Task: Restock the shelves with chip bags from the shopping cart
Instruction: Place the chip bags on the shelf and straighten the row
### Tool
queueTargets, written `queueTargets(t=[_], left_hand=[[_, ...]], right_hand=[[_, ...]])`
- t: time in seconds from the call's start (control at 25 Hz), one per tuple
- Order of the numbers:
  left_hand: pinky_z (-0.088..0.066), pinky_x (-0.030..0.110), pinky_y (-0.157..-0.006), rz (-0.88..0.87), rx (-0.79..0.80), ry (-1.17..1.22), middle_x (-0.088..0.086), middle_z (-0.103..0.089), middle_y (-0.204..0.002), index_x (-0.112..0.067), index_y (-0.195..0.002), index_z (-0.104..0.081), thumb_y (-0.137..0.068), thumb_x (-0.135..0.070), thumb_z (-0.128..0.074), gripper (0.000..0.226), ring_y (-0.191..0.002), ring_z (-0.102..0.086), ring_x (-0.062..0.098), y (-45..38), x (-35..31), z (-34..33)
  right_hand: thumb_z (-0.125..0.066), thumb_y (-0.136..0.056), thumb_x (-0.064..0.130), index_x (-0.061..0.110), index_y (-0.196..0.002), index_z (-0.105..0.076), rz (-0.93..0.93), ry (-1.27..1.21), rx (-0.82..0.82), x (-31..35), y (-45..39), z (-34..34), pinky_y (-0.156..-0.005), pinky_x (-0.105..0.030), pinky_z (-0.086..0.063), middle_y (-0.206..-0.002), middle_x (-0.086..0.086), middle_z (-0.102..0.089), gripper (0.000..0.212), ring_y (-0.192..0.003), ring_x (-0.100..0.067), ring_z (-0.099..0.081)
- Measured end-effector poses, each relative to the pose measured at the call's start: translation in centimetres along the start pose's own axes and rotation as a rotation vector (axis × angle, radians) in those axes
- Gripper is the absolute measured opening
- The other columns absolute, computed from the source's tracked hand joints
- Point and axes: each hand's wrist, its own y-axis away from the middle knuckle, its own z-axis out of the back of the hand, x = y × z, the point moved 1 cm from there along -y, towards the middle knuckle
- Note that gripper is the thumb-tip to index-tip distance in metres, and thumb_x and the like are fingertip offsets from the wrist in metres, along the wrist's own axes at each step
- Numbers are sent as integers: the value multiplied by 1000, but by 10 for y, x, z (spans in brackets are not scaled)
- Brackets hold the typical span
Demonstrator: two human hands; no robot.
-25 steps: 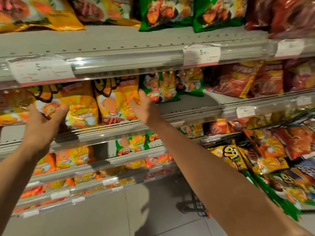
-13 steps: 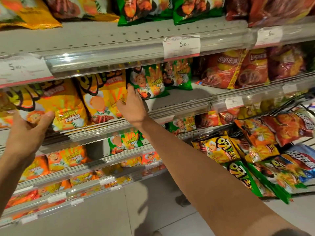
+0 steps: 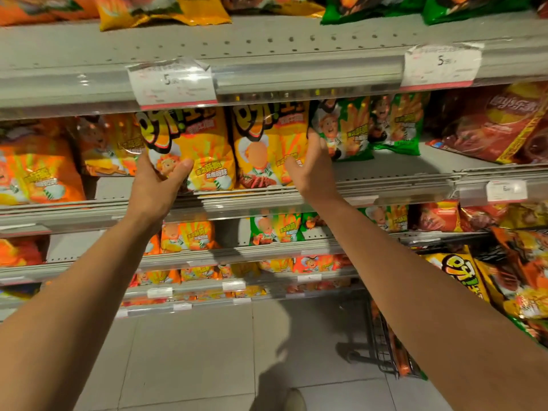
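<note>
Two yellow chip bags stand upright side by side on the second shelf [image 3: 385, 185]. My left hand [image 3: 155, 188] holds the left yellow bag [image 3: 204, 149] at its lower left corner, thumb across the front, fingers hidden behind it. My right hand [image 3: 312, 167] holds the right yellow bag [image 3: 264, 143] by its right edge, thumb on the front and fingers slipped between it and a green bag [image 3: 344, 129]. The shopping cart [image 3: 382, 345] at the lower right is piled with yellow, orange and green bags [image 3: 462, 274].
Orange bags [image 3: 38, 173] fill the shelf to the left, red bags [image 3: 498, 126] lie to the right. Price tags [image 3: 175, 84] hang on the shelf rail above. Lower shelves hold more small bags. Grey floor tiles [image 3: 207, 351] lie below, and a shoe tip [image 3: 293, 400] shows at the bottom.
My left hand has moved right onto the left yellow bag. The right hand stays at the right yellow bag's edge, and both bags now stand centred in view.
</note>
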Motion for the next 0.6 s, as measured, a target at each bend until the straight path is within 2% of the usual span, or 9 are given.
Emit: queueTargets(t=[0.08, 0.16, 0.32, 0.4, 0.48, 0.6], left_hand=[[-51, 11, -70, -7, 8, 12, -15, -63, -102, -25, -121, -49, -90, -42, -74, 44, -81, -64, -10, -2, 0, 1], [-52, 11, -72, -13, 15, 33, -14, -64, -104, -25, -123, -49, -89, -44, -74, 46, -84, -65, -11, -1, -1, 2], [-53, 34, -99, -41, 55, 37, -4, -63, -125, -21, -137, -47, -88, -55, -70, 64, -113, -63, 11, 2, -2, 5], [-42, 42, -114, -21, 53, 54, 4, -51, -149, -17, -152, -35, -88, -61, -67, 84, -136, -50, 19, 6, -2, 11], [-33, 44, -121, -3, 35, 91, 5, -35, -161, -19, -159, -24, -88, -65, -63, 93, -147, -36, 19, 14, -3, 14], [-34, 37, -117, -179, -108, 11, 4, -39, -151, -19, -152, -36, -93, -60, -61, 76, -141, -38, 17, 48, -2, 20]], right_hand=[[-63, -87, 1, -14, -134, -43, 11, 58, -13, 1, 1, -1, -99, -35, -39, -121, -28, -53, 54, -115, -37, -49], [-63, -86, 3, -11, -135, -43, -8, 76, -14, 4, 1, -2, -99, -35, -39, -121, -26, -54, 54, -115, -36, -51], [-66, -91, 15, 0, -133, -51, -45, 5, -78, 5, 17, 12, -102, -45, -46, -120, -20, -60, 47, -114, -31, -55], [-66, -94, 18, 7, -136, -52, -25, -17, -163, 0, 48, 25, -104, -39, -46, -127, -13, -60, 46, -119, -26, -56], [-65, -96, 19, 15, -142, -50, -55, -20, -213, -15, 88, 39, -106, -33, -45, -134, -5, -55, 48, -125, -16, -53], [-65, -96, 16, 21, -140, -53, -212, -99, -218, -44, 142, 52, -101, -33, -51, -134, 2, -54, 46, -123, -8, -55]])
